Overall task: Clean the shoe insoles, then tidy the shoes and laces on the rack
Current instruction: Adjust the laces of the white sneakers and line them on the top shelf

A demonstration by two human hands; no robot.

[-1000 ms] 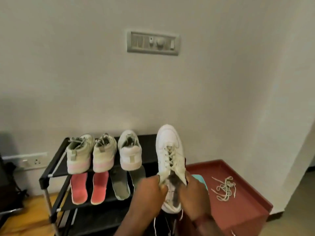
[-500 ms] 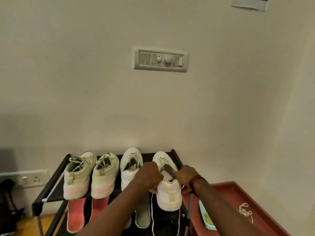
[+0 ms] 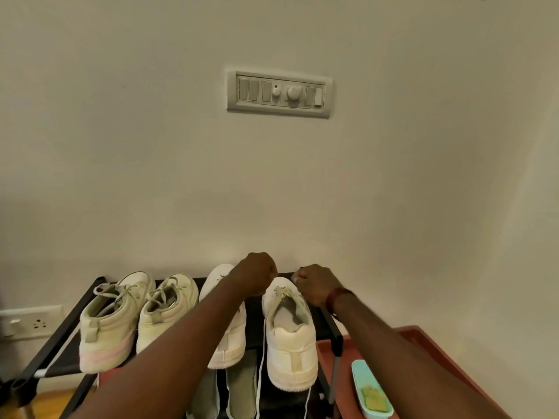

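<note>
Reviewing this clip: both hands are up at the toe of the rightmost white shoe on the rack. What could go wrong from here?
1. The rightmost shoe has its heel past the front edge of the rack; a tug from the left hand or right hand might tip it off.
2. Its loose laces dangle over the insoles on the shelf below and could snag or drag them.

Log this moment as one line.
shoes: four on rack | hands: left hand, right hand at rightmost shoe toe | laces: hanging
</note>
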